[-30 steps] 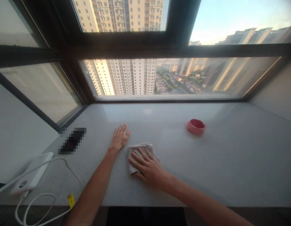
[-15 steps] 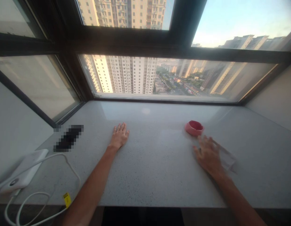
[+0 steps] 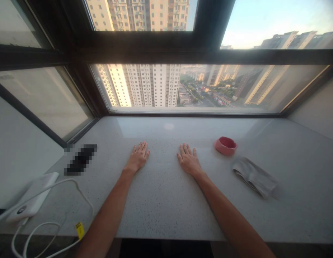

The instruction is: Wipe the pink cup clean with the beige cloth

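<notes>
My left hand (image 3: 138, 156) lies flat on the speckled grey stone counter (image 3: 166, 204), fingers spread and holding nothing. My right hand (image 3: 189, 160) lies palm down on the same counter, also empty, a short way to the right of my left hand. Nearest to my right hand is a small pink dish (image 3: 225, 146). A folded grey cloth (image 3: 254, 177) lies on the stone further right, apart from both hands.
A pixelated dark rectangular object (image 3: 80, 159) lies at the counter's left. Below it sits a white power bank (image 3: 33, 197) with a white cable (image 3: 48, 229) and a yellow tag (image 3: 79, 230). Behind the counter is a dark-framed window (image 3: 198, 87), with high-rise buildings outside.
My right hand has let go of the cloth and moved left to the counter's middle. The cloth now lies at the right, past the pink dish. My left hand has barely moved.
</notes>
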Tool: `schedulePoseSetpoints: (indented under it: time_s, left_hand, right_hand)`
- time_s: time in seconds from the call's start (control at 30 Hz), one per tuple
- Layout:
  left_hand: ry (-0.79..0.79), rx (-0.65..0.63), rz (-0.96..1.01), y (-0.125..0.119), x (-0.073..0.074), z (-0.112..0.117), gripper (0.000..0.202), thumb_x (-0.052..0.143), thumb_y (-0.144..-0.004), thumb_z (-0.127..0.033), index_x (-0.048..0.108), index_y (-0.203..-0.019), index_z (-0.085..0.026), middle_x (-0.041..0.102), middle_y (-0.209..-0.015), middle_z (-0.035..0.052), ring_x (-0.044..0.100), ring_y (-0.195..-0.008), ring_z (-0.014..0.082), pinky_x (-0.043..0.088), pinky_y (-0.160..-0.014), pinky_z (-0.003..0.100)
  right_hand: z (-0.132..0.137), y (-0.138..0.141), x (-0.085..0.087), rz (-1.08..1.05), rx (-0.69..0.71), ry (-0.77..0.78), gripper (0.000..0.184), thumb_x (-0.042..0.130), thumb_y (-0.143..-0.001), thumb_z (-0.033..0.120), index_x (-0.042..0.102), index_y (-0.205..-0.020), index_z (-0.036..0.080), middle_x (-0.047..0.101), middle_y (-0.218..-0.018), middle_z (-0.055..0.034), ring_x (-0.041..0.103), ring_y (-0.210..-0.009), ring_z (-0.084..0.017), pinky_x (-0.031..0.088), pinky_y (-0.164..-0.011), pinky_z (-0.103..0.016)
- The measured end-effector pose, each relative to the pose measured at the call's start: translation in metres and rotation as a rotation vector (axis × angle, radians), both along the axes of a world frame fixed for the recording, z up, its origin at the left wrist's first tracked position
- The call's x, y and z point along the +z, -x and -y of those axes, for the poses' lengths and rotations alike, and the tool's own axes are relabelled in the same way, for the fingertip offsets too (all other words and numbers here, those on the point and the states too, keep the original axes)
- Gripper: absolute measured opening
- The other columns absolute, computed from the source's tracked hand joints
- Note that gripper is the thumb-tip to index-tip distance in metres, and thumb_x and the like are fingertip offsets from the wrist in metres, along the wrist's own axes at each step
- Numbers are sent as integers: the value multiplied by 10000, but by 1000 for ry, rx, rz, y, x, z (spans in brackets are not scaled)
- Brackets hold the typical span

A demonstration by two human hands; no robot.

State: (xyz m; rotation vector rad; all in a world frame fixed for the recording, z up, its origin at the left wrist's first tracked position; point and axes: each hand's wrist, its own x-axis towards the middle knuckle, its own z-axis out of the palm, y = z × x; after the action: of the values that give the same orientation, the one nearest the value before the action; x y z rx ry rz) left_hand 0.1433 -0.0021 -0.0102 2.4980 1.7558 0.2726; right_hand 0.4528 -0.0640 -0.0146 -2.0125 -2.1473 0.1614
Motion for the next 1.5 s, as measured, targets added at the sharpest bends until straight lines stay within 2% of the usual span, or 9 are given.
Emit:
schedulePoseSetpoints:
  time_s: [0.27, 0.43, 0.63, 0.77, 0.97, 1.07, 1.2, 1.33, 1.5]
  left_hand:
    - [-3, 12, 25, 1, 0, 0, 649, 306, -1110, -421, 381, -1694, -150, 340, -1782, 124, 288, -1682, 276, 165, -1394, 529]
    - [-9, 14, 48, 0, 0, 0, 642, 328, -1106, -422, 403, -1684, -153, 356, -1776, 120, 303, -1676, 275, 173, -1394, 520]
    - [-61, 23, 97, -2, 3, 2, 584, 381, -1092, -367, 502, -1617, -142, 460, -1725, 132, 385, -1638, 272, 227, -1389, 507]
    - [-138, 21, 173, -6, 9, 6, 520, 395, -1084, -328, 582, -1545, -176, 537, -1675, 97, 469, -1577, 250, 308, -1365, 447]
    - [-206, -123, 364, -38, 23, 24, 493, 450, -1083, -379, 569, -1540, -234, 561, -1639, 99, 522, -1511, 266, 427, -1287, 474]
    - [-200, -211, 369, -63, 30, 33, 624, 518, -1074, -500, 434, -1645, -262, 458, -1713, 133, 443, -1573, 310, 420, -1278, 537]
    - [-215, -257, 335, -89, 33, 33, 933, 643, -965, -717, 285, -1715, -292, 265, -1806, 168, 276, -1656, 405, 384, -1261, 667]
    - [-209, -205, 180, -82, 36, 23, 647, 655, -1000, -594, 562, -1549, -266, 549, -1641, 158, 457, -1553, 377, 355, -1291, 623]
    - [-189, 5, 80, -16, 46, 11, 331, 567, -1031, -388, 764, -1207, -190, 791, -1227, 157, 686, -1225, 367, 492, -1151, 560]
  right_hand:
    - [-1, 1, -2, -42, -1, 7, 715, 258, -1127, 460, 274, -1722, 63, 201, -1820, -192, 143, -1702, -347, 50, -1350, -638]
    - [-5, -10, -2, -168, -30, -136, 662, 339, -1099, 456, 444, -1657, 117, 246, -1812, -189, 119, -1702, -358, 137, -1339, -634]
    - [-10, -121, 15, -193, -648, -717, 670, 402, -1022, 439, 477, -1618, 142, 218, -1788, -248, 122, -1668, -476, 192, -1234, -795]
    - [-7, -188, 15, -378, -856, -551, 965, 526, -920, 652, 391, -1621, 3, 414, -1628, -390, 421, -1507, -547, 378, -1173, -716]
    - [-10, -150, 1, -443, -795, -454, 1021, 386, -960, 765, 399, -1607, -25, 574, -1488, -372, 605, -1349, -498, 446, -1152, -622]
    - [-6, -100, 1, -479, -572, -379, 960, 308, -1012, 766, 374, -1673, 73, 588, -1565, -272, 602, -1415, -416, 442, -1201, -532]
    - [15, -72, 20, -503, -221, -350, 860, 255, -1082, 673, 194, -1751, 137, 361, -1770, -185, 382, -1625, -338, 366, -1285, -494]
    - [50, -116, 31, -321, -286, -494, 752, 285, -1084, 575, 358, -1688, 132, 457, -1708, -203, 373, -1624, -349, 349, -1294, -551]
    - [108, -192, -2, -22, -565, -338, 803, 289, -1043, 588, 529, -1581, 43, 478, -1635, -342, 316, -1600, -545, 266, -1217, -815]
